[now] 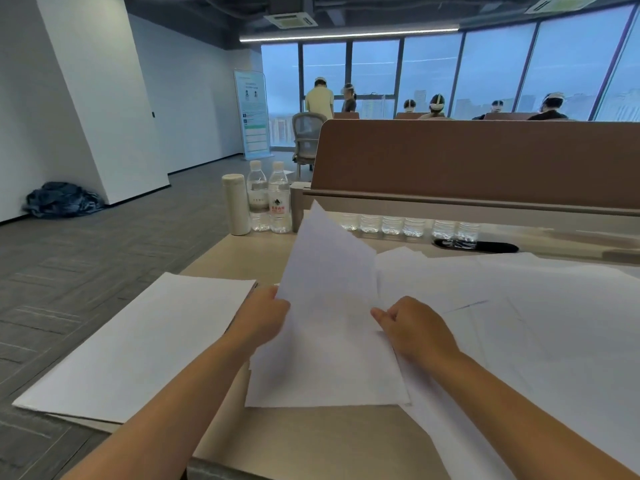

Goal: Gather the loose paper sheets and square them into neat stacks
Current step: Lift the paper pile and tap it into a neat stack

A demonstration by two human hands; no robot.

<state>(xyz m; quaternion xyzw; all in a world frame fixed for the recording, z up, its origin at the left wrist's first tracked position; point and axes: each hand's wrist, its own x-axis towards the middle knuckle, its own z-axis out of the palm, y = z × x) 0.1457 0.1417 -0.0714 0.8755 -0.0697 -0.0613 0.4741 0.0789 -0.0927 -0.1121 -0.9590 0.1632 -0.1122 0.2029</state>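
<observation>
1. Far left, I noted a dark crumpled bag (64,199) on the floor against the white wall. Open grey floor ran from there to the desk (311,441).
2. A squared stack of white sheets (138,344) lay on the desk's left end; its left corner overhung the desk edge.
3. Behind it stood a white flask (236,204) and two clear water bottles (269,199) in a tight row, touching or nearly so. The right bottle bore a red label with white characters; I could not read them. The left bottle's label was pale and illegible.
4. A banner stand (254,114) far back carried green-and-white print, too small to read.
5. Left hand (265,317) was closed on the left edge of a held bundle of sheets (329,327), fingers behind the paper.
6. The bundle stood tilted up off the desk, top corner pointing away, edges uneven and fanned at the lower left. No writing showed on it.
7. Right hand (415,327) pinched the bundle's right edge, thumb on the near face.
8. To the right, loose sheets (519,313) overlapped at mixed angles and covered most of the desk there; a faint pen line marked one.
9. More bottles (408,226) lined the base of a brown partition (478,157); bare desk remained only at the near edge between my forearms.
</observation>
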